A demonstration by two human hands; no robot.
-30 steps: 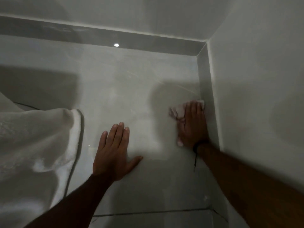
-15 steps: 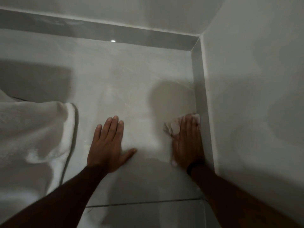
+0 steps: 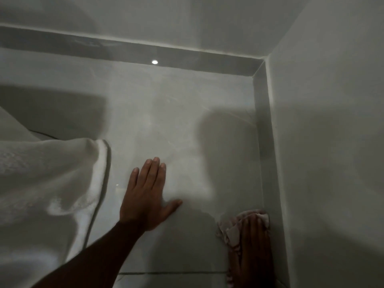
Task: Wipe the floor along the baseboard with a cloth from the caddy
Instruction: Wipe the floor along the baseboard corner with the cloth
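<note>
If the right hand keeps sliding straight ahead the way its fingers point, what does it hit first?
Bare floor beside the right baseboard looks free ahead of the right hand and cloth. First stop is probably the far baseboard at the corner.

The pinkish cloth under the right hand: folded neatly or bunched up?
Bunched up. The pinkish cloth shows crumpled, uneven folds poking out from beneath the right hand.

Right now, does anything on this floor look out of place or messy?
One thing: white bedding spills onto the floor at left, near the left hand, which rests flat on the tile. Otherwise nothing stands out. The right hand presses the cloth against the baseboard, and the tile shows only faint streaks.
</note>
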